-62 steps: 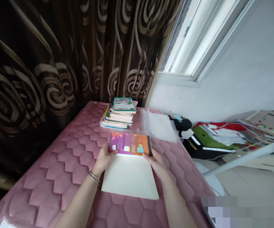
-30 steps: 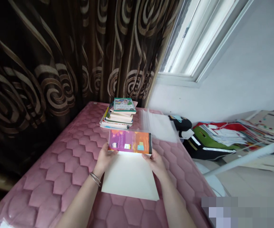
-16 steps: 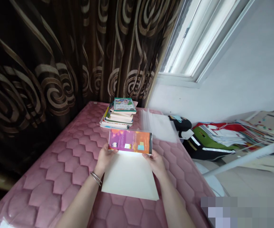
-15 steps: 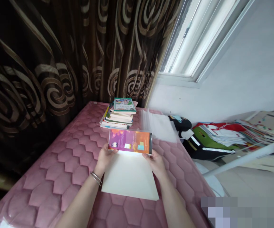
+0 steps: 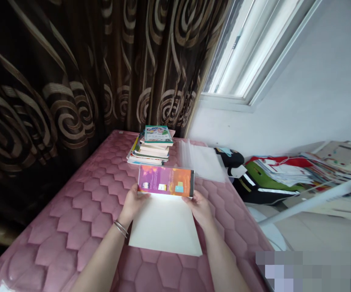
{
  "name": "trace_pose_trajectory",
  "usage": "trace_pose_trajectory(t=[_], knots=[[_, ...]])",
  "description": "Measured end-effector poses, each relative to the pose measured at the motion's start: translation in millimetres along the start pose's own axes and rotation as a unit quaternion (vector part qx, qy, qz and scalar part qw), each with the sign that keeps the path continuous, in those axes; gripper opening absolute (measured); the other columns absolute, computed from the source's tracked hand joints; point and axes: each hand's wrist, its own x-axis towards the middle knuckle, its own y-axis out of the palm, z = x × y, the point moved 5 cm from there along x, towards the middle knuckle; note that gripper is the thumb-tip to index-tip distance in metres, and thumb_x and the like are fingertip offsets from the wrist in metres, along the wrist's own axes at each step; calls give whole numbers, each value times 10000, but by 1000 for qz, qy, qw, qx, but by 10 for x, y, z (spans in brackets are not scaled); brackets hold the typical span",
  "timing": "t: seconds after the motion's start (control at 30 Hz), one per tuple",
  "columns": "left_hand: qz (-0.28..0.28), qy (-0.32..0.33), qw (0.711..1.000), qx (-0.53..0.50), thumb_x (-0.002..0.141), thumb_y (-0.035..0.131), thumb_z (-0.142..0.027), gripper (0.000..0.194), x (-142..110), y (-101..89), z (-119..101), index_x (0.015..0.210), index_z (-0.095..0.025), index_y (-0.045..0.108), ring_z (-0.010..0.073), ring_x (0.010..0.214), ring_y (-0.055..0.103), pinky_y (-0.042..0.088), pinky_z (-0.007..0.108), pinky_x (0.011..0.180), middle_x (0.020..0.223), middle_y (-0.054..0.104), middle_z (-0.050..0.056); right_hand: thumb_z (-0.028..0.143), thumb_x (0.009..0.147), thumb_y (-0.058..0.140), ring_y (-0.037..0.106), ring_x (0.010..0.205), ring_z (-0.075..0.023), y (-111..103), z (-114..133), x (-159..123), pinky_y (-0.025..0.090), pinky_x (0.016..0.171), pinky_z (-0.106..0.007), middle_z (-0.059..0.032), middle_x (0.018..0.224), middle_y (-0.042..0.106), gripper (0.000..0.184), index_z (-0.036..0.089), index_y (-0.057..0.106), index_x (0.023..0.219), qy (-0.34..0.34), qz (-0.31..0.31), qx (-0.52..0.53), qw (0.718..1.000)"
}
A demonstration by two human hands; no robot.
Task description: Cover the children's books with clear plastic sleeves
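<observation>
A book (image 5: 164,227) with a blank cream page facing up is in front of me. Along its far edge lies a glossy purple and orange printed flap (image 5: 166,181). My left hand (image 5: 134,200) grips the left edge where flap and page meet, thumb on top. On the opposite edge my right hand (image 5: 198,206) holds it the same way, thumb near the flap's lower right corner. The fingers under the book are hidden.
Beneath is a pink quilted mattress (image 5: 102,205) in a clear plastic cover. A stack of books (image 5: 152,148) stands beyond the flap, with clear plastic sleeves (image 5: 204,160) to its right. Past the right edge are a black and green bag (image 5: 262,180) and a white bar (image 5: 309,202).
Both hands keep the same hold on the book. The whole view has shifted very slightly; nothing else has visibly moved.
</observation>
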Motion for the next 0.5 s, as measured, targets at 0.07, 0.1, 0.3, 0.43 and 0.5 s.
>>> trace_pose_trajectory(t=[0.07,0.1,0.3,0.43,0.5], knots=[[-1,10,1000,7,656,691,-320,379,3,-3,-9,985,-158,596,199,854,655,495,280,765,947,724,55,429,661,748,665,801,-227,-9,-28,4,514,716,-328,-48,910,729,339,219,645,907,1,-8,0,1000],[0,10,1000,10,662,684,-321,361,6,-1,-8,973,-158,602,198,850,655,495,281,766,944,724,55,423,662,748,665,795,-225,-13,-40,5,512,715,-326,-46,899,730,327,218,643,895,2,-12,-3,1000],[-2,-17,1000,16,644,670,-348,352,16,14,9,937,-159,618,187,771,651,497,258,693,877,728,39,444,666,733,653,738,-214,-14,-28,-2,499,657,-305,-42,855,727,334,208,639,881,9,-23,-15,1000],[2,-24,1000,11,662,672,-362,379,18,17,53,969,-146,623,184,768,653,497,254,682,894,729,43,453,656,736,637,692,-209,-10,-4,-12,481,606,-292,-46,811,721,329,199,630,837,21,-32,-30,999],[5,-27,1000,8,670,677,-376,393,19,17,81,984,-145,627,187,766,656,497,252,667,896,730,45,461,658,730,635,693,-213,-10,-7,-12,481,603,-296,-48,808,719,328,200,630,829,20,-38,-37,998]])
